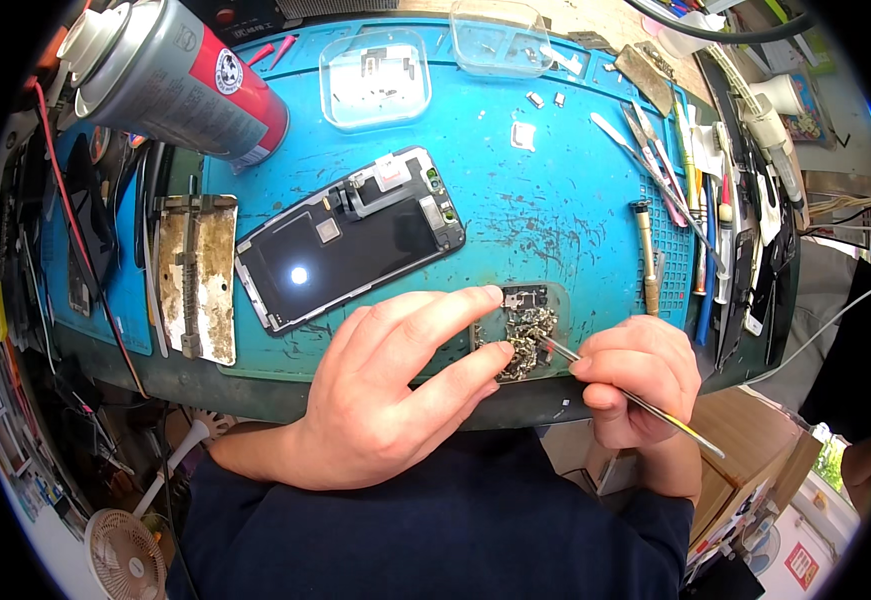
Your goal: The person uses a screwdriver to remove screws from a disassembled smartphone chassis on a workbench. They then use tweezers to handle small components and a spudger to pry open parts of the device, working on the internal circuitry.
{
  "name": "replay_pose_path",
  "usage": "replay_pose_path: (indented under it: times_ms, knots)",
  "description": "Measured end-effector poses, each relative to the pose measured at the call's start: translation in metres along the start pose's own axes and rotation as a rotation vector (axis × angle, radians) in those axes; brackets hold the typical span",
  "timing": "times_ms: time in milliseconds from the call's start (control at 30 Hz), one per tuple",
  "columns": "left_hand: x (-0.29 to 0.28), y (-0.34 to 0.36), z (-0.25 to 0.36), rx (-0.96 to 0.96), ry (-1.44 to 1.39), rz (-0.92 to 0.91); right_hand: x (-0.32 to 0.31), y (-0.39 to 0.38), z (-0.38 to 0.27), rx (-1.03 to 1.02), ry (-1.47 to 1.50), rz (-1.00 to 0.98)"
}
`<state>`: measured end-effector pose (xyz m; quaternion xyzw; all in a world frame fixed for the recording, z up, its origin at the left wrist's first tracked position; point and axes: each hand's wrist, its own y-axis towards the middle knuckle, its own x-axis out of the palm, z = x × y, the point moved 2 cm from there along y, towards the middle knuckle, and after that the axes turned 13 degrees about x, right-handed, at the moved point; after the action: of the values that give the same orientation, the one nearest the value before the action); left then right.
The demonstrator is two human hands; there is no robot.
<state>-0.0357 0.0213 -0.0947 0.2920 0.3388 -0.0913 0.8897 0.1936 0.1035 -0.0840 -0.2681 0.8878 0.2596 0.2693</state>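
Observation:
A small clear box (pixel 560 296) full of tiny screws and metal phone parts (pixel 530 335) sits at the mat's near edge. My left hand (pixel 385 395) lies over its left side, fingers stretched and apart. Its index fingertip is at the box's upper left, and the middle fingertip touches the heap of parts. Between the fingers and thumb of my right hand (pixel 643 375) are slim metal tweezers (pixel 665 415), seen edge-on. Their tip points into the heap; whether it grips a part is too small to tell. Beyond my left hand lies a phone screen assembly (pixel 355 240), showing its inner side.
On the blue mat (pixel 515 215) a spray can (pixel 180 85) stands at the far left, near a metal clamp holder (pixel 195 280). Clear plastic trays (pixel 375 80) with small parts are at the back. A brush (pixel 645 255) and several tools (pixel 645 150) lie to the right.

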Motion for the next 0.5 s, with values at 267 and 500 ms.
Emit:
replay_pose_path:
  times_ms: [267,500]
  knots:
    - [0.0014,-0.0001,-0.0022,0.029,0.029,0.037,0.0002,0.0001,-0.0005,0.01,-0.015,-0.013]
    - [-0.0006,0.0001,-0.0001,0.001,-0.006,-0.001,-0.0001,-0.0004,-0.0002,0.011,-0.015,-0.008]
